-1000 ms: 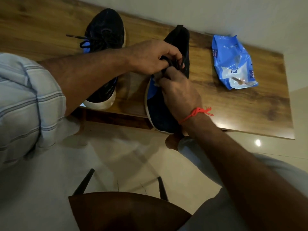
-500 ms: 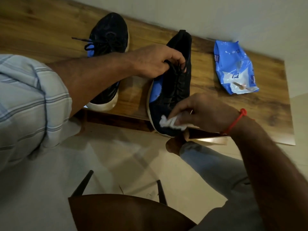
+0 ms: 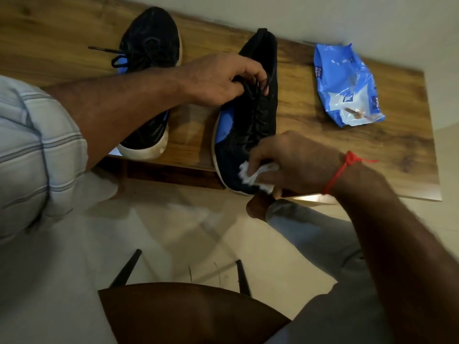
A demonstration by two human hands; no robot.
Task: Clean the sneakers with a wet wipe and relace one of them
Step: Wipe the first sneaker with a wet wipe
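Right sneaker [image 3: 250, 115] lying on the wooden tabletop [image 3: 323, 130], toe overhanging the near edge, heel toward the far edge by the wall. Long axis roughly near-to-far, leaning slightly rightward toward the heel. Left sneaker [image 3: 149, 78] parallel and just beside it, well in from the right edge, toe at the near edge, laces loosely tied.

Left hand [image 3: 218, 80] curled around the laces [image 3: 255, 95] at the upper eyelets, pinching them and steadying the shoe. Right hand [image 3: 293, 165] clenched on a crumpled white wet wipe [image 3: 253, 173], pressed against the toe's right flank; contact with the sole rim probable, though blur prevents certainty.

Blue wipe packet [image 3: 345, 85] flat near the far right corner, well apart from both shoes.

Step in hand, as judged: wiping the toe area. Best done with short strokes along the long axis, from toe toward laces, with the upper held firmly so that the overhanging toe does not pivot off the near edge. Advisable to refold the wipe to a fresh face before moving on to the white sole rim, and to keep moisture off the laces being held.
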